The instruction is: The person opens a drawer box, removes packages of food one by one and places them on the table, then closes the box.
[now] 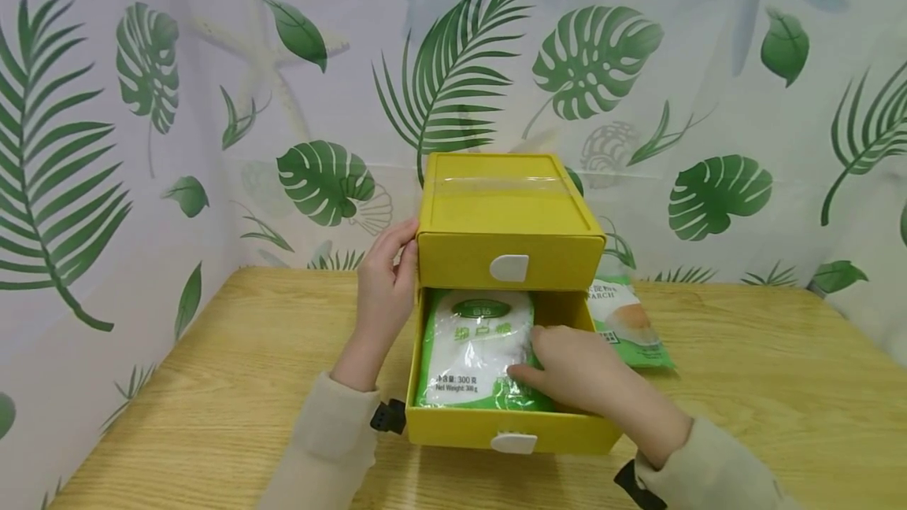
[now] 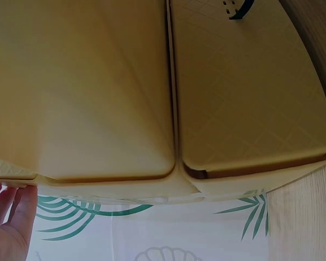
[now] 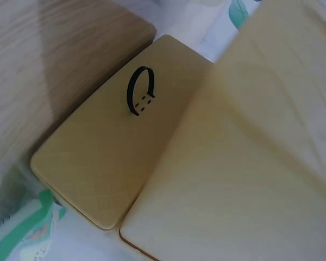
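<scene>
A yellow two-drawer box stands on the table, its lower drawer pulled out. Inside lies a white and green plastic bag marked 300 g, with white contents. My right hand reaches into the drawer and grips the bag's right side, thumb across the front; its other fingertips are partly hidden. Against the upper left side of the box rests my left hand, whose fingers touch the box edge in the left wrist view. The right wrist view shows yellow panels but no hand.
A second green and white packet, marked STARCH, lies behind the box on its right. White tabs sit on both drawer fronts. A leaf-patterned cloth hangs behind the wooden table. A black loop sticks out from a yellow panel.
</scene>
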A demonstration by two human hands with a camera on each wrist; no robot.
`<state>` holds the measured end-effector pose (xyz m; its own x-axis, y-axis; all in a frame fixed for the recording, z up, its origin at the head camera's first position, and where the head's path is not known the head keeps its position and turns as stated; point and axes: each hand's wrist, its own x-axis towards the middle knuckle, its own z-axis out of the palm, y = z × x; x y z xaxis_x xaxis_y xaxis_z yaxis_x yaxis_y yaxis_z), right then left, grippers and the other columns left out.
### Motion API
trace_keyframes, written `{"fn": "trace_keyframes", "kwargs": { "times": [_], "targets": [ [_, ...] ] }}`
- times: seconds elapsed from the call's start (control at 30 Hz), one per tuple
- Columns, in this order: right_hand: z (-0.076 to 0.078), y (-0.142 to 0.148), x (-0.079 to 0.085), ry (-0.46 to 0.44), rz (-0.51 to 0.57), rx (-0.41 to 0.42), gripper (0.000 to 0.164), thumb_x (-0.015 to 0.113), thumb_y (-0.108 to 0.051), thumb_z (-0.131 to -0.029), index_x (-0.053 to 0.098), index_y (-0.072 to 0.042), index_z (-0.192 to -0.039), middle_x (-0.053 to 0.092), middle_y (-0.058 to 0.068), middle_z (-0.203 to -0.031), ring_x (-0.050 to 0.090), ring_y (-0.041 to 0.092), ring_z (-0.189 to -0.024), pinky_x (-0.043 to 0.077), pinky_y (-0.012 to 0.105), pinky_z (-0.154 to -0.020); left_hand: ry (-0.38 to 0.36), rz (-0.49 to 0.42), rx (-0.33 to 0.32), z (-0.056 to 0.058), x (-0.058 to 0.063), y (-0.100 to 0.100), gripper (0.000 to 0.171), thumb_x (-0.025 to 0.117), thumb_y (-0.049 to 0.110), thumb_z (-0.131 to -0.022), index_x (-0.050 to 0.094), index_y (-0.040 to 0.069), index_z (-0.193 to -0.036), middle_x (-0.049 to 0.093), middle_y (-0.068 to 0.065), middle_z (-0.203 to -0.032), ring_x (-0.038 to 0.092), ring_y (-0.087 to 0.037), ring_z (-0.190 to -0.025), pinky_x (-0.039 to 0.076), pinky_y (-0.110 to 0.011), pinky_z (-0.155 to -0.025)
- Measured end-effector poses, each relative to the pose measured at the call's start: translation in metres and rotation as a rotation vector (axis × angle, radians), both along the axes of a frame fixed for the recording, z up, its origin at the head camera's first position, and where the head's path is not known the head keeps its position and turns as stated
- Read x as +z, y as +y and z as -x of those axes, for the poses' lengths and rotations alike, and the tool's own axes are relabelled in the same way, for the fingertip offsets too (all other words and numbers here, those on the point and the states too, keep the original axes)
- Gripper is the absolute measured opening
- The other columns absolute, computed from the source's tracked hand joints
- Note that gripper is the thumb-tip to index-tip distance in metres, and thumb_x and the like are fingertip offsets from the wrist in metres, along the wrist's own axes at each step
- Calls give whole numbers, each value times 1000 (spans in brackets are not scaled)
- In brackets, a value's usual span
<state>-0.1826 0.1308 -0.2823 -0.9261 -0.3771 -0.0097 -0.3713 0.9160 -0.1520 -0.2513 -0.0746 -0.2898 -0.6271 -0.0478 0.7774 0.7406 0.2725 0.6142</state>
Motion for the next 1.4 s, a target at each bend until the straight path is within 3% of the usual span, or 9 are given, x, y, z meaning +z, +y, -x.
{"fn": "trace_keyframes", "kwargs": {
  "times": [0.33,0.5,0.73,1.1,1.27,1.4],
  "targets": [
    [8,8,-2,-147,282,95,29,62,-31,-82,51,-3,-84,41,0,-61,41,12,-58,35,25,-51,3,3,2,0,-1,1,22,47,-4,-89,57,-9,-108,55,-18,-110,53,-25,-102,51,-26,-72],
    [11,10,-3,-202,372,121,29,62,-28,-83,49,-3,-86,40,0,-65,41,14,-62,35,26,-54,1,-2,-4,-1,-1,2,22,47,-4,-89,57,-10,-108,55,-19,-110,53,-25,-102,51,-26,-74],
    [11,11,-3,-203,424,125,27,67,-21,-79,47,-3,-85,40,1,-67,40,15,-64,34,27,-53,3,-1,-3,0,-1,1,22,47,-4,-89,57,-10,-108,55,-19,-110,53,-25,-102,50,-26,-74],
    [11,12,-2,-288,644,110,26,62,-8,-82,52,6,-102,61,7,-90,56,16,-80,48,30,-69,6,0,0,2,-1,0,23,47,-3,-89,57,-8,-110,55,-17,-110,53,-24,-100,51,-26,-73],
    [11,15,-1,-278,713,132,25,59,-6,-84,54,8,-104,63,8,-86,55,15,-75,48,27,-65,8,0,-2,2,-1,0,23,47,-3,-89,56,-8,-110,55,-18,-111,53,-25,-101,51,-26,-73],
    [10,18,0,-280,807,101,26,58,-6,-85,54,10,-105,62,7,-79,53,14,-67,46,24,-59,6,0,-1,1,-1,0,23,47,-3,-89,56,-8,-110,55,-18,-111,53,-25,-101,51,-26,-72]
  ]
}}
